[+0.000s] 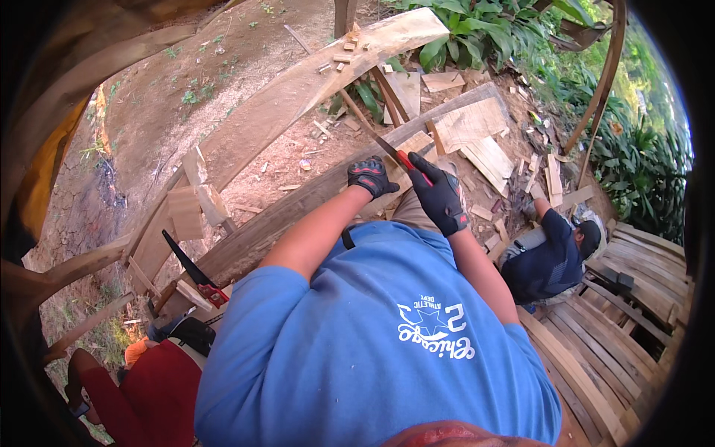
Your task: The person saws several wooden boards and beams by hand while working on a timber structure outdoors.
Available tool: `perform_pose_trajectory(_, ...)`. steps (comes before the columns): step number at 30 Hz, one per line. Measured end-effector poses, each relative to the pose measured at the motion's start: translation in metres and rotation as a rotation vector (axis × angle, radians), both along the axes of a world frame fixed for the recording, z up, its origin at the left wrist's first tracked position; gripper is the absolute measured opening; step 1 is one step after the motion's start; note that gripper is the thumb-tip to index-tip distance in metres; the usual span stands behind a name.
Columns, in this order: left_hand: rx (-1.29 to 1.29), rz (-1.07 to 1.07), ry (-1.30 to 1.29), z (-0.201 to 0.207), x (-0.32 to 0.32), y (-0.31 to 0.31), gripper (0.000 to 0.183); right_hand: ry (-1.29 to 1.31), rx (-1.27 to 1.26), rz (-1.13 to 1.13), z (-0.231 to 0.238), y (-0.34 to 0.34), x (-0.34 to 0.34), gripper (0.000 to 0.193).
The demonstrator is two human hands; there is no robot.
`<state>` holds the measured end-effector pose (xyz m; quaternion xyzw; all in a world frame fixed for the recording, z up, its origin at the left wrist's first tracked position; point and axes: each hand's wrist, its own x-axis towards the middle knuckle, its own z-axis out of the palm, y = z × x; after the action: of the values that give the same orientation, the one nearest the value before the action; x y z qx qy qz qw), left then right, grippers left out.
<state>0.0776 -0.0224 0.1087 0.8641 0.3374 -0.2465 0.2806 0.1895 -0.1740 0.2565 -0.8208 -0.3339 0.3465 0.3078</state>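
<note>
Fingers of the right hand (439,197) wrap the red saw (406,160); the left hand (370,177), half open, rests on the plank (313,197)

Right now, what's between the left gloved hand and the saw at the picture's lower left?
A long stretch of weathered plank spans between the left hand and that saw, as the head view shows.

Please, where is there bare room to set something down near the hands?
The long pale plank looks bare between the small blocks and the larger blocks at its left end. It is crowded right of the right hand, where wood offcuts lie.
</note>
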Motion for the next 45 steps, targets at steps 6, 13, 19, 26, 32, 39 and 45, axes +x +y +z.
perform_pose_trajectory(6, 0.004, -0.029, -0.007, 0.008, 0.003, 0.002, 0.096, -0.031, -0.010, 0.028, 0.028, -0.043, -0.005, 0.048)
perform_pose_trajectory(13, 0.109, -0.020, -0.004, 0.000, 0.000, -0.009, 0.089, -0.013, 0.042, 0.005, 0.050, -0.082, -0.014, 0.048)
perform_pose_trajectory(19, 0.014, -0.026, 0.002, 0.006, 0.003, -0.004, 0.100, 0.048, -0.142, -0.023, 0.013, 0.016, -0.011, 0.045)
perform_pose_trajectory(26, 0.051, 0.022, -0.014, -0.008, -0.003, -0.009, 0.099, 0.005, 0.081, -0.016, 0.027, -0.064, -0.009, 0.046)
perform_pose_trajectory(32, 0.078, 0.021, -0.021, 0.004, 0.000, -0.017, 0.097, 0.002, 0.077, -0.031, 0.025, -0.080, -0.013, 0.044)
perform_pose_trajectory(39, 0.048, 0.029, -0.013, 0.006, 0.001, -0.012, 0.093, -0.012, 0.062, -0.056, -0.031, 0.006, -0.003, 0.042)
perform_pose_trajectory(45, 0.029, 0.018, -0.010, 0.004, 0.001, -0.009, 0.093, -0.028, 0.106, -0.060, 0.002, -0.062, -0.019, 0.044)
